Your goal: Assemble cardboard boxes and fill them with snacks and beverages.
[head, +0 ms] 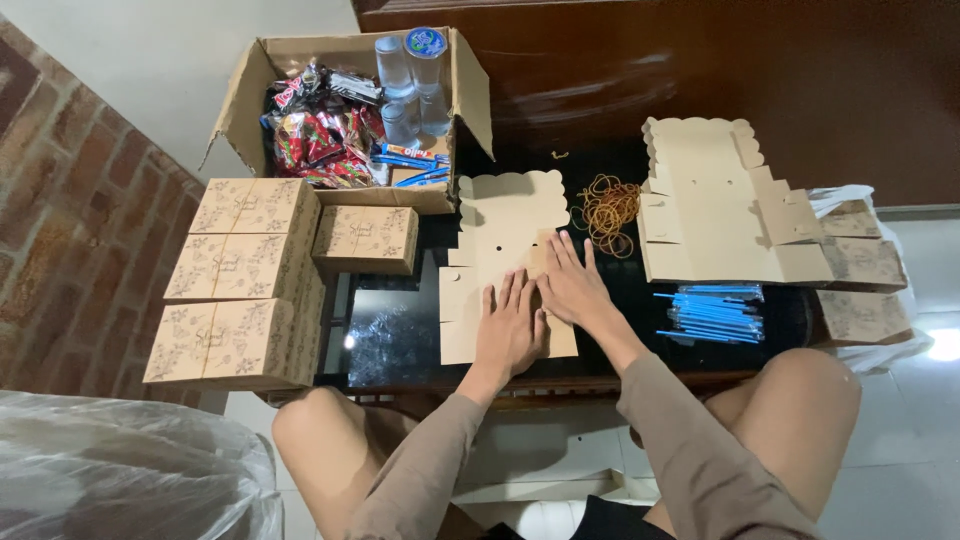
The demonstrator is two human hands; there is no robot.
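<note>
Both hands lie flat, palms down, on a flat unfolded tan cardboard box blank with a scalloped top edge point(505, 262), which rests on the dark glossy desk point(400, 335) at its near edge; the left hand point(508, 327) has its grip spread, fingers straight and pinching nothing; the right hand point(570, 283), touching it on the far right, is likewise splayed and pressing down. The near end of the blank seems to sit right at the desk's edge, though the wrists hide part of it; an uneven push could tip it toward the knees. The glossy top gives little hold, so the blank may slide and crease crooked. Just beyond the right fingertips lies a loose heap of tan rubber bands point(607, 210); a sweep outward could scatter them. Right of the right hand, a bundle of blue plastic straws point(715, 314) could roll if knocked.
</note>
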